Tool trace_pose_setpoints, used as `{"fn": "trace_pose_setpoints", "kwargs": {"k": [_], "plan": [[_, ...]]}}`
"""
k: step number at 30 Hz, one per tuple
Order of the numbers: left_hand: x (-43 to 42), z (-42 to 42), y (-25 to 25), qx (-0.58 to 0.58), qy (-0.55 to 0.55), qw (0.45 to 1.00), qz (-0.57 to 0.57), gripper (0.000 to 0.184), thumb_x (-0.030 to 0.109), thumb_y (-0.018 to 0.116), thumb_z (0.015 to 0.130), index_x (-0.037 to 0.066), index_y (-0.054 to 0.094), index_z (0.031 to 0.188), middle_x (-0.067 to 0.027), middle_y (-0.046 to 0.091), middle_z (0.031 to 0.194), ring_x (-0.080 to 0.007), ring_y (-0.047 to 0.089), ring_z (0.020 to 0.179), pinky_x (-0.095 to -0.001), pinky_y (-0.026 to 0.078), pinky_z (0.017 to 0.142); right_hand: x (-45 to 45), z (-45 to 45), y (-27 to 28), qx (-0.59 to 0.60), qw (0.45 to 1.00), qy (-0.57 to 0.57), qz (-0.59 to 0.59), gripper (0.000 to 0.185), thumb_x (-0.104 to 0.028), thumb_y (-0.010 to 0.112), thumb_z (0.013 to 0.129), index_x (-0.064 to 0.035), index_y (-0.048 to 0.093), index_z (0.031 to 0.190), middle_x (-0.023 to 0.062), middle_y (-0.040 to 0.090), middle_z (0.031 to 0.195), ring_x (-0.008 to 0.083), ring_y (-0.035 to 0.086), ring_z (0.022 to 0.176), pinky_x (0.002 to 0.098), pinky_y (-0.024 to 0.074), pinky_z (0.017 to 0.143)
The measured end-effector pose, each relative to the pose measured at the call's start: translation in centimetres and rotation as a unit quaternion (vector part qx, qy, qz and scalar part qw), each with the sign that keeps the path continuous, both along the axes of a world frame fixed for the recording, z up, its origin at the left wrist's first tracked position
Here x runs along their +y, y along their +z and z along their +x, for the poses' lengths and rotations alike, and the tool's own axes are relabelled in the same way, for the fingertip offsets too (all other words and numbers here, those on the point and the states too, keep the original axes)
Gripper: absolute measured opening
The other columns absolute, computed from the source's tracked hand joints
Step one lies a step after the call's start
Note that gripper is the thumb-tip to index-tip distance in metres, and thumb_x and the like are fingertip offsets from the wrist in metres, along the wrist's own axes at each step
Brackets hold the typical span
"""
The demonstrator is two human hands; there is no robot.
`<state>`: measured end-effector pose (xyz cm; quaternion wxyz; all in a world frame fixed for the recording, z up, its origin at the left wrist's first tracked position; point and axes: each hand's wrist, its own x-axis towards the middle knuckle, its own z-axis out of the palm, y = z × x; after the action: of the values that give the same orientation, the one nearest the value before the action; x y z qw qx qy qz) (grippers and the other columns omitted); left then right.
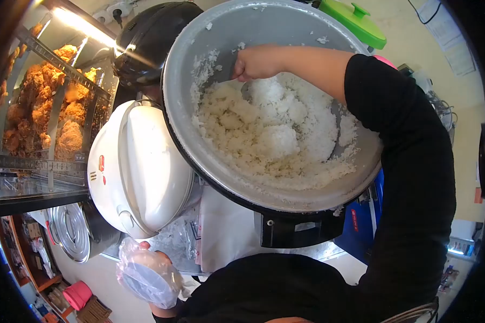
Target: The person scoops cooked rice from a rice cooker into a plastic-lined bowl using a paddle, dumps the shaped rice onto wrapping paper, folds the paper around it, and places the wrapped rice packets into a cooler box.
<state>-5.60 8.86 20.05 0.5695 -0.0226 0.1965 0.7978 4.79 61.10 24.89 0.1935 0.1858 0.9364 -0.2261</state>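
White rice (277, 137) lies heaped in a large grey metal pot (275, 202) that tilts toward me. My right hand (256, 63) reaches into the pot with its fingers closed near the upper left of the rice; a grey edge, perhaps a utensil, shows just below it, but its shape is mostly hidden. At the lower left my left hand (159, 261) is wrapped round a clear plastic bag (145, 274), with a round, pale thing inside it.
A white rice cooker (151, 161) stands left of the pot, a black appliance (148, 40) behind it. Fried chicken (54, 102) fills a lit glass case at the left. A green lid (355, 24) is at the upper right, a lidded metal pot (73, 231) at the lower left.
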Motion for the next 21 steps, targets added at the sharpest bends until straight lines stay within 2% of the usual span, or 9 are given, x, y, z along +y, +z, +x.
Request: {"fn": "trace_pose_setpoints", "kwargs": {"k": [2,5,9,11,13,15,17,19,21], "plan": [[1.2,-0.5,0.9,0.006,-0.032,0.999,0.040,0.080,0.056,0.059,0.082,0.004,0.029,0.136,-0.0424,0.049,0.106,-0.0500,0.057,0.094,-0.0508,0.054,0.071,0.3,0.1,-1.2,0.029,0.992,-0.039,-0.114,0.025,-0.017,0.062,0.086,-0.0055,0.069,0.107,0.0046,0.069,0.104,0.0175,0.062,0.085,0.0316,0.0501,0.073],[2.3,-1.3,2.4,0.023,-0.046,0.997,0.061,0.079,0.055,0.058,0.083,0.004,0.029,0.137,-0.0408,0.047,0.115,-0.0504,0.054,0.101,-0.0536,0.053,0.073,0.5,0.3,-2.0,0.013,0.982,-0.057,-0.181,0.024,-0.012,0.063,0.086,-0.0015,0.068,0.107,0.0015,0.068,0.094,0.0118,0.056,0.076,0.0269,0.0484,0.067],[5.1,-2.5,3.9,0.136,-0.036,0.981,0.135,0.073,0.052,0.049,0.090,0.012,0.023,0.145,-0.0190,0.028,0.143,-0.0469,0.044,0.116,-0.0586,0.052,0.076,1.1,1.2,-2.4,-0.010,0.965,-0.095,-0.245,0.026,-0.009,0.062,0.086,0.0009,0.067,0.110,0.0002,0.059,0.076,0.0093,0.048,0.064,0.0252,0.0429,0.058],[6.2,-2.7,4.6,0.186,0.011,0.973,0.133,0.071,0.051,0.046,0.091,0.016,0.020,0.148,-0.0128,0.021,0.152,-0.0457,0.039,0.122,-0.0612,0.050,0.079,0.7,2.0,-1.1,-0.012,0.956,-0.100,-0.274,0.027,-0.008,0.061,0.087,0.0025,0.065,0.111,-0.0007,0.053,0.068,0.0082,0.044,0.059,0.0247,0.0392,0.054],[7.1,-2.3,5.5,0.210,0.098,0.970,0.077,0.071,0.052,0.046,0.091,0.019,0.020,0.148,-0.0140,0.020,0.152,-0.0455,0.036,0.126,-0.0636,0.048,0.083,0.4,2.8,0.7,-0.008,0.956,-0.099,-0.275,0.028,-0.007,0.060,0.087,0.0045,0.064,0.112,-0.0014,0.050,0.064,0.0080,0.041,0.056,0.0248,0.0363,0.052],[8.8,-2.4,7.1,0.148,-0.045,0.968,0.198,0.068,0.052,0.045,0.092,0.022,0.020,0.148,-0.0143,0.021,0.151,-0.0440,0.025,0.135,-0.0693,0.041,0.091,0.2,4.1,2.7,0.004,0.956,-0.101,-0.275,0.028,-0.006,0.060,0.087,0.0055,0.063,0.112,-0.0020,0.047,0.062,0.0076,0.039,0.055,0.0247,0.0337,0.050],[9.4,-2.1,7.5,0.199,0.000,0.968,0.151,0.066,0.051,0.044,0.093,0.022,0.022,0.148,-0.0149,0.024,0.150,-0.0433,0.022,0.137,-0.0698,0.040,0.092,0.1,6.1,5.1,0.017,0.956,-0.104,-0.273,0.027,-0.005,0.060,0.086,0.0056,0.064,0.111,-0.0026,0.045,0.060,0.0071,0.037,0.053,0.0245,0.0315,0.049],[11.6,0.2,7.8,0.426,0.199,0.879,-0.080,0.062,0.047,0.044,0.094,0.017,0.027,0.146,-0.0153,0.032,0.146,-0.0400,0.032,0.133,-0.0638,0.043,0.094,-0.4,8.1,8.2,0.029,0.953,-0.118,-0.277,0.027,-0.004,0.060,0.085,0.0054,0.065,0.110,-0.0032,0.044,0.059,0.0066,0.035,0.052,0.0244,0.0299,0.048],[14.6,1.3,11.0,0.224,0.167,0.960,-0.007,0.062,0.046,0.044,0.095,0.012,0.029,0.145,-0.0154,0.036,0.144,-0.0374,0.037,0.131,-0.0597,0.046,0.094,-1.4,9.8,11.6,0.056,0.951,-0.125,-0.278,0.026,-0.003,0.060,0.085,0.0052,0.065,0.109,-0.0039,0.043,0.058,0.0060,0.033,0.052,0.0241,0.0286,0.047]]}}
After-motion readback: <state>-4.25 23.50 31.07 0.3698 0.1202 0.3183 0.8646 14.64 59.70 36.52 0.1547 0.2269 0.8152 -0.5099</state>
